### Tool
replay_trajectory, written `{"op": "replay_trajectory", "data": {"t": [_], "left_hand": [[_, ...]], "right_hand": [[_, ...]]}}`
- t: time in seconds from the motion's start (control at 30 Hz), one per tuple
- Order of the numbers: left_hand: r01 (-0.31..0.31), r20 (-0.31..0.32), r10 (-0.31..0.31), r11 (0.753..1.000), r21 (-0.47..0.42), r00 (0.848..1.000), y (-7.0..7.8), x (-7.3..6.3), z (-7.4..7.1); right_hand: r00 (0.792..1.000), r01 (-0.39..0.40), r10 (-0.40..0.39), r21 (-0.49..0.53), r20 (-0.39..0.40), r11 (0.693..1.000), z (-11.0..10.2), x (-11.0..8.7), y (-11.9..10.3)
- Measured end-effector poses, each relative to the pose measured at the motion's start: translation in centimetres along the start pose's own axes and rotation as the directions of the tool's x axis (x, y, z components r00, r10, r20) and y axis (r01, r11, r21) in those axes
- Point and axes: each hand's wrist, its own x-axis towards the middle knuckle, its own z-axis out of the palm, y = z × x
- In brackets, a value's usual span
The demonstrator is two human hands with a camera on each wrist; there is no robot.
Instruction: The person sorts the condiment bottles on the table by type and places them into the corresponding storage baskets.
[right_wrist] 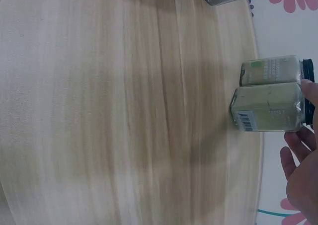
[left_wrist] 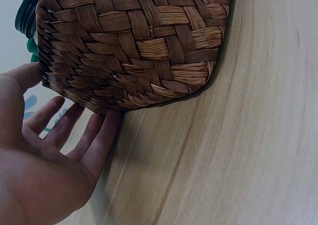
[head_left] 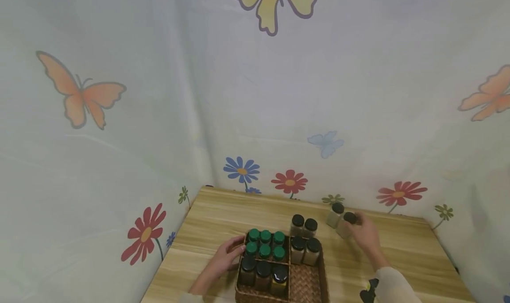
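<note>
My right hand [head_left: 366, 237] pinches the black lid of a clear spice jar [head_left: 344, 229] at the back right of the table. A similar black-lidded jar [right_wrist: 271, 70] stands right beside it, and both look upright. My left hand [head_left: 220, 259] touches the left side of a brown woven basket [left_wrist: 134, 46], thumb near the top and fingers extended against its wall. Inside the basket, several green-lidded jars [head_left: 264, 237] fill the back left compartment and three dark-lidded jars [head_left: 263, 270] the front left. Two black-lidded jars [head_left: 312, 251] stand at the back of the right compartment, whose woven floor shows in front.
Two more black-lidded jars [head_left: 297, 224] stand just behind the basket. The wood-grain table [head_left: 231, 210] meets a pale curtain [head_left: 255, 95] printed with butterflies and flowers at the back and sides. A small black-and-yellow item [head_left: 368, 292] lies near my right sleeve.
</note>
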Motion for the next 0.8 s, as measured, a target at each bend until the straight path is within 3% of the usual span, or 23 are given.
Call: {"op": "replay_trajectory", "data": {"t": [0.3, 0.57, 0.67, 0.8], "left_hand": [[0.005, 0.001, -0.005, 1.0, 0.005, 1.0, 0.1, -0.1, 0.1], [0.004, 0.002, -0.004, 1.0, 0.012, 1.0, 0.2, -0.1, 0.3], [0.0, 0.004, 0.0, 1.0, 0.018, 1.0, 0.1, 0.1, 0.3], [0.006, -0.002, -0.006, 1.0, 0.013, 1.0, -0.1, 0.2, 0.2]], "right_hand": [[0.998, 0.048, -0.049, -0.043, -0.03, 0.998, -0.1, 0.0, -0.4], [0.996, 0.091, -0.091, -0.002, -0.018, 0.996, -1.0, -0.7, -0.9], [0.987, 0.156, -0.156, -0.012, -0.042, 0.988, -1.7, -1.1, -1.2], [0.955, 0.29, -0.292, -0.048, -0.045, 0.956, -3.0, -1.5, -2.2]]}}
